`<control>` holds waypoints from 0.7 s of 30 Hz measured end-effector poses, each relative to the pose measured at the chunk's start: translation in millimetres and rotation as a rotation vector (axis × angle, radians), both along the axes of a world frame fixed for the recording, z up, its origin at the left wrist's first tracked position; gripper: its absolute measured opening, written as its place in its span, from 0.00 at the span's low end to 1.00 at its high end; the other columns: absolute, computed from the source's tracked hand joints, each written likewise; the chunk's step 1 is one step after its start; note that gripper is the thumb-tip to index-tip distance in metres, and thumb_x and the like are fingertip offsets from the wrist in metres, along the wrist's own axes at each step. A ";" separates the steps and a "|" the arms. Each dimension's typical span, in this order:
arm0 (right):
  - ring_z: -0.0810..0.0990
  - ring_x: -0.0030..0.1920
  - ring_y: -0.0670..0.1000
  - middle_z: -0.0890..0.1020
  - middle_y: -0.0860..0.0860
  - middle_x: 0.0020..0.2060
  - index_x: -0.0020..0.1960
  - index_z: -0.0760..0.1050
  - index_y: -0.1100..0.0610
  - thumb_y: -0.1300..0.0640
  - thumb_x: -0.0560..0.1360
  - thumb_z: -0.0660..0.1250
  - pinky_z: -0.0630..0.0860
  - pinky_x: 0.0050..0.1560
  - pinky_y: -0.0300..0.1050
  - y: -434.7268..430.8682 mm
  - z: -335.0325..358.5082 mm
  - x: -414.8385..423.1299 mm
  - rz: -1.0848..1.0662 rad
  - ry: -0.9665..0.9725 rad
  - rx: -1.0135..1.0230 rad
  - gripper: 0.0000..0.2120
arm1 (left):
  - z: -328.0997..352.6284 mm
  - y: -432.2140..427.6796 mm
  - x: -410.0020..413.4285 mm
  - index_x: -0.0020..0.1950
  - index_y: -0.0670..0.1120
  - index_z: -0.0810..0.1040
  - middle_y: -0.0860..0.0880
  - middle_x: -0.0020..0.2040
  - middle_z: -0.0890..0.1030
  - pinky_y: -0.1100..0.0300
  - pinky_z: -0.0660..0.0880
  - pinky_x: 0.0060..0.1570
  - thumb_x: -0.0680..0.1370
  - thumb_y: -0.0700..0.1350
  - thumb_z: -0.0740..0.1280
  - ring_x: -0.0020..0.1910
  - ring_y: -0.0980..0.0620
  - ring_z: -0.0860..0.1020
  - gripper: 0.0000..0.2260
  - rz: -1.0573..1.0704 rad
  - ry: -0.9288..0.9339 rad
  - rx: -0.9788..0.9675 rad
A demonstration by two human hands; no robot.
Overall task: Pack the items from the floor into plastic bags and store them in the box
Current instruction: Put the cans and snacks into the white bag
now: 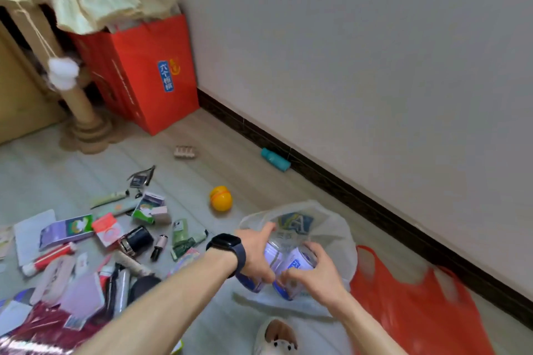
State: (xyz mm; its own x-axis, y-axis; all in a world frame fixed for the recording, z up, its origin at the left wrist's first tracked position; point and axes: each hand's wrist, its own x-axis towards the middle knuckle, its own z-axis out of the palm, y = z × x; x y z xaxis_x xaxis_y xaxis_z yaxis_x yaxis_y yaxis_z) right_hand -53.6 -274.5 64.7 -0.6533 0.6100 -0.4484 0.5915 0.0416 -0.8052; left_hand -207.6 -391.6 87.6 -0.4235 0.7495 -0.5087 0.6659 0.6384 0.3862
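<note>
**Head view – task status**

1. Hands. The left hand (256, 256), with a dark watch (227, 243) on its wrist, has its fingers curled round one of two white-and-blue containers (297, 264). The right hand (314, 277) grips the other in the same way. The two containers are side by side and touching.

2. Bag in use. The containers are at the mouth of the white plastic bag (326, 228), which lies open on the floor (230, 170) directly in front of the person. How deep they sit inside it cannot be told. No other contents are visible through the film.

3. Spare bag. A red plastic bag (418, 305) lies flat just beside the white one, on its right. It appears unfilled.

4. Items outstanding. A dense scatter of small items (86, 239), including cartons, tubes and sachets, covers the floor left of the hands. A yellow ball (220, 198), a teal bottle (275, 159) against the skirting and a small pale pack (186, 151) lie apart from it.

5. Box. A red carton (150, 72) stands at the wall, well apart from both bags. If this is the storage box, no packed bag is seen in it, though its top is partly covered by cloth.

6. Assessment. Packing is judged to be at an early stage. Most items are unbagged and nothing is stored.
</note>
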 end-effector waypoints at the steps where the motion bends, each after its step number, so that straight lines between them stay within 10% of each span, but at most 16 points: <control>1: 0.82 0.44 0.41 0.83 0.46 0.47 0.54 0.73 0.49 0.51 0.51 0.78 0.80 0.46 0.41 10.5 -8.4 -1.4 -0.029 -0.021 0.035 0.33 | -10.8 11.9 0.0 0.72 0.55 0.56 0.44 0.53 0.79 0.57 0.72 0.41 0.60 0.60 0.73 0.51 0.41 0.79 0.45 0.005 0.024 0.028; 3: 0.83 0.45 0.49 0.83 0.50 0.47 0.52 0.74 0.51 0.50 0.52 0.79 0.80 0.48 0.52 30.7 -21.0 -5.0 -0.115 -0.041 0.123 0.29 | -28.5 35.9 -2.7 0.69 0.54 0.59 0.45 0.54 0.78 0.55 0.74 0.42 0.60 0.59 0.72 0.51 0.40 0.79 0.40 0.061 0.058 0.136; 9: 0.76 0.49 0.47 0.74 0.46 0.52 0.59 0.70 0.47 0.44 0.61 0.78 0.73 0.46 0.44 66.2 -61.7 -30.7 -0.093 -0.177 0.433 0.30 | -90.0 85.1 -9.1 0.69 0.51 0.58 0.45 0.61 0.72 0.51 0.73 0.44 0.73 0.52 0.67 0.53 0.39 0.78 0.28 0.309 0.101 0.203; 21: 0.74 0.62 0.71 0.73 0.73 0.63 0.71 0.68 0.69 0.66 0.63 0.81 0.71 0.59 0.59 66.7 -128.2 -92.3 0.266 -0.291 0.591 0.40 | -118.8 62.0 -32.3 0.75 0.44 0.61 0.38 0.68 0.69 0.44 0.69 0.58 0.81 0.40 0.59 0.64 0.37 0.71 0.22 0.200 0.097 0.054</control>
State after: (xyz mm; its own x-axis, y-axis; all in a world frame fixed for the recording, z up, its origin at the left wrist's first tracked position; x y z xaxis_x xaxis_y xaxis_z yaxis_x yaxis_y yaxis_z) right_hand -145.9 -207.8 -63.5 -0.7179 0.6413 -0.2709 0.6883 0.5956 -0.4142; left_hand -239.9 -329.6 -31.2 -0.6116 0.6706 -0.4199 0.5637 0.7417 0.3634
